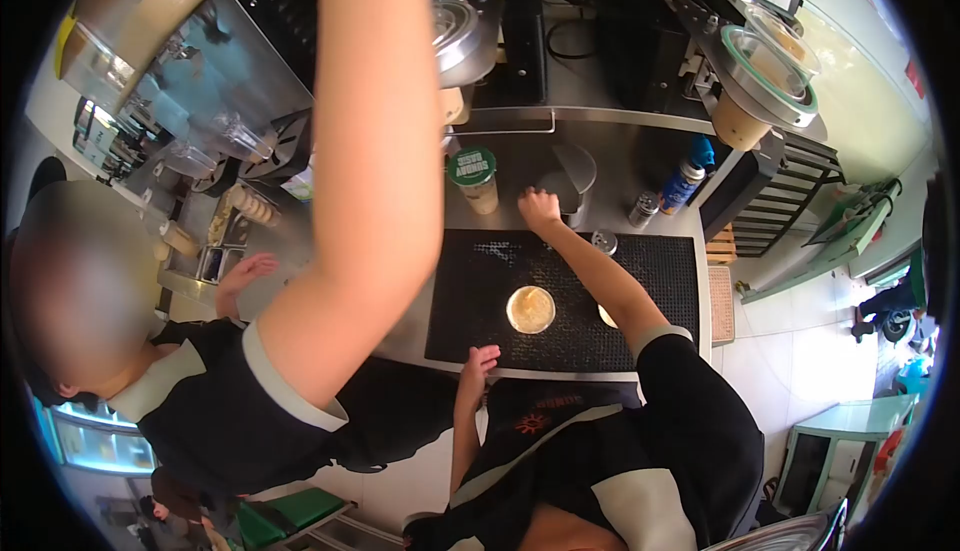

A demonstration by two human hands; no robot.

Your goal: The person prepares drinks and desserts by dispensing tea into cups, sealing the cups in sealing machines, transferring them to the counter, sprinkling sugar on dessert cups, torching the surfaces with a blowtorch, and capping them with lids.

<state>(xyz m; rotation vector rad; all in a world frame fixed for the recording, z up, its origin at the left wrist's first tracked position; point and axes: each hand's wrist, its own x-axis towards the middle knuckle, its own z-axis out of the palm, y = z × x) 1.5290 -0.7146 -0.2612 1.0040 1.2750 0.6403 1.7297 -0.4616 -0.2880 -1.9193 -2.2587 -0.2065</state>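
My right hand [541, 209] is closed at the near left side of a metal pitcher [576, 166], apparently round its handle, which the fingers hide. My left hand [480, 358] is held low at the counter's front edge, fingers stretched out and nothing in it. Close to it, on the black rubber mat [470, 296], stands a cup with a pale foamy top [530, 309]. A second cup [606, 317] is mostly covered by my right forearm. Left of the pitcher stands a filled cup with a green printed top [472, 168].
A co-worker stands at my left; their raised arm [375, 161] crosses the view, and their other hand [246, 272] is over the counter. Machines line the back, one holding a cup [742, 121]. A shaker [644, 209] and a blue-capped can [683, 188] stand at right.
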